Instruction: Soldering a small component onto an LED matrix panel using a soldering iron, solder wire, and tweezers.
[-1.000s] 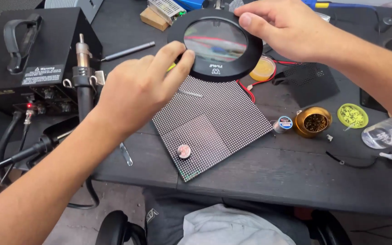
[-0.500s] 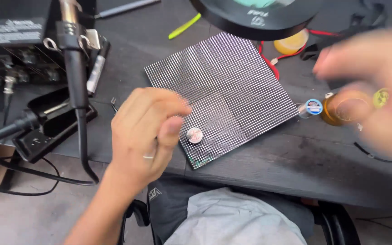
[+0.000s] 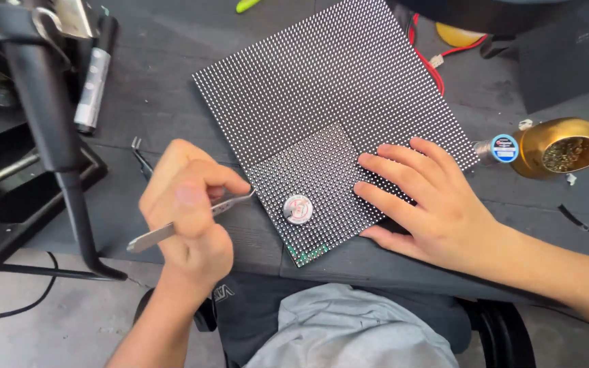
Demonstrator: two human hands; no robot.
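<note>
Both hands now down from magnifier: I pinch tweezers [image 3: 189,219] in left hand [image 3: 189,204]; right hand [image 3: 431,204] open, flat on dotted panel [image 3: 335,102].

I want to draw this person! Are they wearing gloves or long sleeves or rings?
No gloves and no sleeves show: both forearms are bare right to the picture's edge. The left hand and the right hand have short, plain nails. I can see no rings, watch or bracelets.

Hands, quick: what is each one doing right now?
Left hand: closed, holding thin metal tweezers.
Right hand: open, flat on the square black dotted LED panel.
</note>
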